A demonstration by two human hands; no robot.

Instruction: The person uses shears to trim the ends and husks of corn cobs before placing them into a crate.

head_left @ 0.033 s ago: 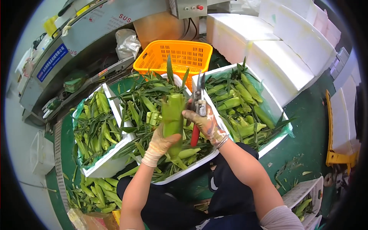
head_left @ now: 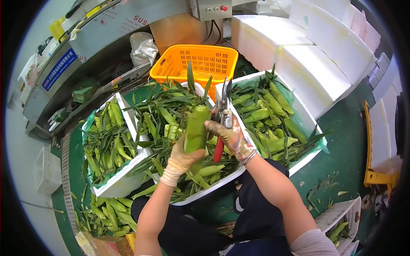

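My gloved left hand [head_left: 181,160] grips a green husked corn cob [head_left: 195,130] upright; my right hand [head_left: 228,136] clasps red-handled metal shears [head_left: 221,123] beside it, over the white foam box [head_left: 213,190]

From my seat I see an orange plastic basket [head_left: 200,62] up top, stacked white foam boxes [head_left: 316,64] to the right, a grey metal machine [head_left: 92,40] on the left, a crumpled white bag [head_left: 143,47] beside it, and green leaf scraps [head_left: 322,192] littering the green floor [head_left: 346,141].
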